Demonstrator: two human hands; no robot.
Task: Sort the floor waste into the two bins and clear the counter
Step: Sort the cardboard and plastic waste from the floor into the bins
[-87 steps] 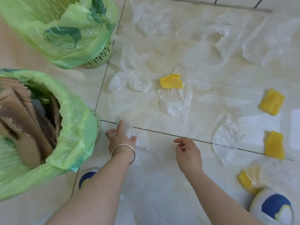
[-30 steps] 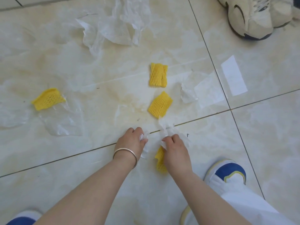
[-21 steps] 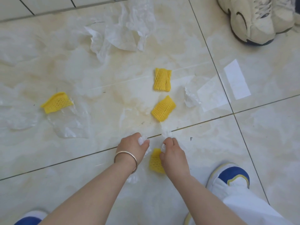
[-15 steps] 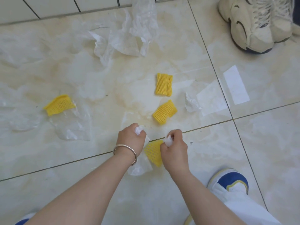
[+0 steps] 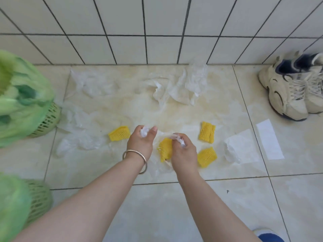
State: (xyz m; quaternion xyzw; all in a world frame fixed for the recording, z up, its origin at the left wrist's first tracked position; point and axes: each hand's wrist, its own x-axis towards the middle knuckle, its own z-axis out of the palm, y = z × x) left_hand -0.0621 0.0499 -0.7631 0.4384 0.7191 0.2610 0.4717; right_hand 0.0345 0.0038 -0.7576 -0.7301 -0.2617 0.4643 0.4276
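While both forearms reach forward and down over the floor tiles, the left hand point(image 5: 142, 140) is curled shut around a small wad of clear plastic point(image 5: 145, 132), thumb up, with a metal bangle point(image 5: 135, 160) on its wrist. The right hand point(image 5: 183, 152) pinches a crumpled clear plastic bag point(image 5: 175, 137) between thumb and fingers; a yellow foam net point(image 5: 165, 151) hangs inside or against that film, just left of the palm, and the loose film trails down toward the floor. Four yellow foam nets show in all: the held one, one lying left of the left hand point(image 5: 119, 133), one to the right of the right hand point(image 5: 207, 131), and one close by the right wrist point(image 5: 207, 157). Clear plastic sheets lie scattered along the wall base, a large crumpled one point(image 5: 181, 89) behind the hands and flatter ones point(image 5: 80, 138) at left. Two white paper pieces lie at right, one creased point(image 5: 239, 147) and one a flat strip point(image 5: 269, 138). Two green mesh bins lined with green bags stand at the left edge, one farther point(image 5: 47, 121) and one nearer point(image 5: 38, 199); their contents cannot be made out. A pair of worn white sneakers point(image 5: 290, 91) sits by the tiled wall point(image 5: 157, 28).
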